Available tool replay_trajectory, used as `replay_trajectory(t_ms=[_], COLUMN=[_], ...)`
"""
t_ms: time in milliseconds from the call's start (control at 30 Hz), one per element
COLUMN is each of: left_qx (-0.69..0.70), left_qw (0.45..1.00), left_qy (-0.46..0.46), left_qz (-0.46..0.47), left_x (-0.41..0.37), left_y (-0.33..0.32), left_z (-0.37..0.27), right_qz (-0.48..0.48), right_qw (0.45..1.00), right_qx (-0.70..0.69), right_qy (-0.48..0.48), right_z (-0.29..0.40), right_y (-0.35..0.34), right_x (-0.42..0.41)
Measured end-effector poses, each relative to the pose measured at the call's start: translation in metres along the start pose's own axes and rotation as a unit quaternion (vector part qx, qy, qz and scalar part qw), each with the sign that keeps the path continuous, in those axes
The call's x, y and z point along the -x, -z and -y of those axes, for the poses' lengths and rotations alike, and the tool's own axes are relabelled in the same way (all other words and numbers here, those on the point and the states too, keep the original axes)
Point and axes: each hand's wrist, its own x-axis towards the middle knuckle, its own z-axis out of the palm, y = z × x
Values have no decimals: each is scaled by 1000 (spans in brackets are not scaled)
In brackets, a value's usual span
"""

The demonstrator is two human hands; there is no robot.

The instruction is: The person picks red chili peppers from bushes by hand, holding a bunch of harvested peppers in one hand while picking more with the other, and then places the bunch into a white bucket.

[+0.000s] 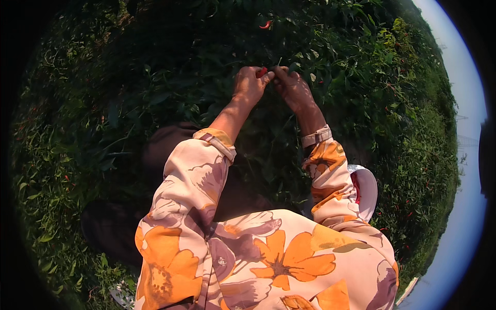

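Both of my hands meet over dark green chili pepper plants. My left hand [250, 83] is closed on a red chili pepper [262, 72], which shows between its thumb and fingers. Touching or nearly touching it, my right hand [291, 86] has thumb and fingers pinched together at a thin green stem [279, 61]; how it grips the stem is hard to tell. Another red chili pepper [265, 25] hangs among the leaves above my hands.
Dense pepper foliage [410, 147] with scattered red peppers surrounds me. A white container [368, 192] with something red inside stands beside my right sleeve. A white object [123, 295] lies at the lower left. My dark-clothed knee [164, 145] is in shadow.
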Motion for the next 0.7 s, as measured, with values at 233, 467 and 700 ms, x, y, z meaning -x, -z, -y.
replay_trajectory(t_ms=[233, 467, 700], left_qx=[41, 228, 409], left_qw=[993, 948, 867], left_qy=[22, 185, 220], left_qz=[105, 126, 179], left_x=[9, 14, 14], left_y=[2, 10, 13], left_z=[-3, -20, -12], right_qz=[40, -186, -128], right_qw=[995, 784, 671], right_qx=[59, 494, 696], right_qy=[63, 325, 220], right_z=[-4, -1, 8], right_y=[8, 7, 64], right_x=[8, 11, -23])
